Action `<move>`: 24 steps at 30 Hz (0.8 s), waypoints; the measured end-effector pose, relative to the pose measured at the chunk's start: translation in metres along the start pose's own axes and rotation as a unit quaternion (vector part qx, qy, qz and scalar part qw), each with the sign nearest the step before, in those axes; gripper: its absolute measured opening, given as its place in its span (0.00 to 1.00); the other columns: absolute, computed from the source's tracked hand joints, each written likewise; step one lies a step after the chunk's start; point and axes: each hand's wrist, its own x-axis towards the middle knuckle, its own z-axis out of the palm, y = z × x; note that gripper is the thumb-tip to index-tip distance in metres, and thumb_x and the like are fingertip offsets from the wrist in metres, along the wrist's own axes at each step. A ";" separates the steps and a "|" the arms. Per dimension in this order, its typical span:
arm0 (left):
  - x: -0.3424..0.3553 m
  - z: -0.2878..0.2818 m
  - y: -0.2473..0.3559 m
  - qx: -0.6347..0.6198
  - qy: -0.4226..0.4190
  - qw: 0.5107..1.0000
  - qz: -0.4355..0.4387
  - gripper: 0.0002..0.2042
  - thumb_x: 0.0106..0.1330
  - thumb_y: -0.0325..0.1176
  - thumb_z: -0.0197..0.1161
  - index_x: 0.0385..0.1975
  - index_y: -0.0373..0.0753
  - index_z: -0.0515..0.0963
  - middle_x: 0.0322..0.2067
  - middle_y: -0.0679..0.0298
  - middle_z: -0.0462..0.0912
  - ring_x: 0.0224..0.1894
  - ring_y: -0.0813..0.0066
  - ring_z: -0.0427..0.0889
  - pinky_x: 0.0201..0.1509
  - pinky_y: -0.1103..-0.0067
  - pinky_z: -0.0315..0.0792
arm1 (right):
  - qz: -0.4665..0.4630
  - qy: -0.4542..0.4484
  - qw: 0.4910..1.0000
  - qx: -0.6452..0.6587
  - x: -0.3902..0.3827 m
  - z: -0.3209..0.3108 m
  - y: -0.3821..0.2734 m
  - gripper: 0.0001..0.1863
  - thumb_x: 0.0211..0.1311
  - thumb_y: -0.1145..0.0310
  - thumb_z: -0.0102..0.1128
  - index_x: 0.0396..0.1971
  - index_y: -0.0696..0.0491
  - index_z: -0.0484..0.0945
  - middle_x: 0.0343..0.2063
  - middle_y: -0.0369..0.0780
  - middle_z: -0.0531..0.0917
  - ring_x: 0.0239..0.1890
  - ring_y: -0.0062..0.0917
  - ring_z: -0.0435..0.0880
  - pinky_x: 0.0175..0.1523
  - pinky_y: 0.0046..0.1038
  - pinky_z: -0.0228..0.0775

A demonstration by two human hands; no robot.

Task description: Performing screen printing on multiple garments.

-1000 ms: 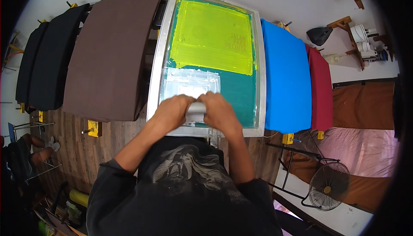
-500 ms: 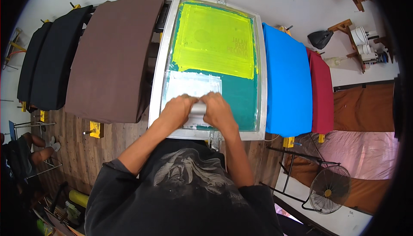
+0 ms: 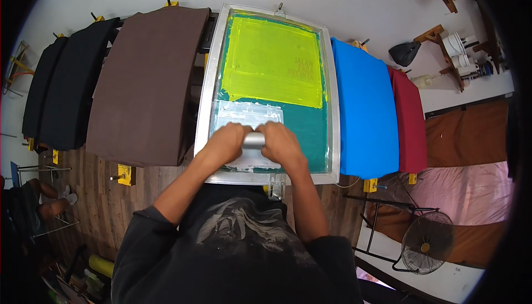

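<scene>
A silver-handled squeegee [image 3: 254, 139] lies across the lower left part of a screen-printing frame [image 3: 334, 138]. My left hand [image 3: 226, 142] is closed round its left end, and my right hand [image 3: 280, 144] grips the right end, thumbs close together on top. Its blade is hidden from me. Beneath and beyond it, a whitish ink patch [image 3: 244, 114] with a pale rectangular design covers part of the green mesh [image 3: 305, 138]. The frame's far half carries a bright yellow-green area [image 3: 266, 54] with faint lettering. A metal clamp [image 3: 276, 186] sits at the near edge.
Left of the frame are a brown fabric-covered board [image 3: 147, 88] and black ones [image 3: 76, 85]. Blue [image 3: 366, 110] and dark red [image 3: 409, 121] boards stand on the right. A black fan [image 3: 426, 243] is at lower right; another person's legs [image 3: 52, 201] show at far left.
The view has shifted slightly, so the frame sits lower in the picture. Both hands stay on the squeegee. The whitish patch looks thinner and greyer, and more of the squeegee's rounded handle shows.
</scene>
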 end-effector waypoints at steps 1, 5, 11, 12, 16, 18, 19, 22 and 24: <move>0.007 0.006 -0.010 0.010 0.017 1.000 0.011 0.15 0.48 0.16 0.59 0.37 0.36 0.81 0.33 0.47 0.83 0.38 0.47 0.83 0.45 0.63 0.77 | 0.005 0.003 1.000 -0.007 0.007 0.006 0.004 0.12 0.45 0.78 0.61 0.34 0.55 0.81 0.35 0.48 0.81 0.41 0.44 0.81 0.44 0.42 0.76; -0.010 0.025 -0.020 -0.013 0.093 0.994 0.063 0.21 0.51 0.15 0.56 0.47 0.35 0.79 0.41 0.47 0.81 0.44 0.48 0.81 0.48 0.64 0.76 | -0.005 0.054 0.998 0.007 -0.006 0.030 0.003 0.17 0.43 0.80 0.62 0.39 0.54 0.78 0.39 0.44 0.78 0.44 0.42 0.77 0.46 0.40 0.76; -0.069 0.042 0.012 -0.006 0.042 0.999 0.022 0.26 0.54 0.18 0.56 0.56 0.35 0.72 0.51 0.48 0.75 0.54 0.48 0.75 0.53 0.63 0.75 | 0.023 0.038 0.997 0.061 -0.070 0.041 -0.019 0.28 0.36 0.82 0.64 0.46 0.55 0.76 0.44 0.42 0.76 0.49 0.40 0.74 0.52 0.38 0.71; -0.072 0.041 0.015 -0.010 0.031 0.999 0.016 0.26 0.54 0.18 0.56 0.56 0.35 0.72 0.51 0.48 0.75 0.54 0.48 0.75 0.53 0.63 0.75 | 0.019 0.027 0.998 0.063 -0.072 0.039 -0.018 0.28 0.36 0.82 0.64 0.46 0.55 0.77 0.43 0.42 0.78 0.48 0.40 0.75 0.52 0.38 0.71; -0.047 0.014 0.027 -0.020 -0.035 0.999 -0.025 0.22 0.53 0.18 0.57 0.50 0.36 0.76 0.43 0.48 0.80 0.46 0.48 0.80 0.48 0.61 0.76 | 0.015 -0.036 0.998 0.040 -0.048 0.018 -0.005 0.24 0.37 0.80 0.63 0.42 0.52 0.80 0.39 0.41 0.81 0.45 0.41 0.78 0.51 0.38 0.72; -0.027 0.011 0.016 -0.007 0.001 1.000 -0.019 0.18 0.52 0.18 0.57 0.44 0.39 0.79 0.37 0.50 0.82 0.42 0.48 0.82 0.45 0.61 0.77 | 0.005 -0.022 0.999 0.025 -0.026 0.008 0.002 0.22 0.39 0.80 0.62 0.41 0.50 0.81 0.39 0.42 0.81 0.45 0.41 0.78 0.50 0.38 0.73; -0.015 0.011 0.009 -0.001 0.019 1.000 -0.021 0.17 0.52 0.18 0.57 0.42 0.39 0.79 0.37 0.50 0.82 0.41 0.48 0.82 0.45 0.62 0.77 | 0.016 -0.031 0.999 0.012 -0.009 0.007 0.006 0.20 0.41 0.79 0.62 0.39 0.50 0.81 0.38 0.43 0.82 0.45 0.41 0.79 0.50 0.39 0.73; 0.014 0.000 -0.005 -0.001 0.027 1.000 -0.008 0.17 0.51 0.16 0.57 0.40 0.37 0.81 0.36 0.47 0.82 0.41 0.47 0.82 0.45 0.62 0.76 | 0.017 -0.017 1.000 0.003 0.020 -0.001 0.012 0.16 0.42 0.79 0.62 0.37 0.52 0.82 0.36 0.45 0.82 0.44 0.42 0.80 0.47 0.42 0.74; 0.019 0.001 -0.008 -0.009 0.025 1.000 -0.003 0.17 0.50 0.15 0.57 0.40 0.36 0.81 0.36 0.45 0.82 0.41 0.46 0.82 0.46 0.63 0.76 | 0.009 -0.012 1.000 0.008 0.018 0.003 0.015 0.16 0.43 0.79 0.61 0.36 0.52 0.82 0.36 0.45 0.82 0.43 0.42 0.80 0.47 0.42 0.74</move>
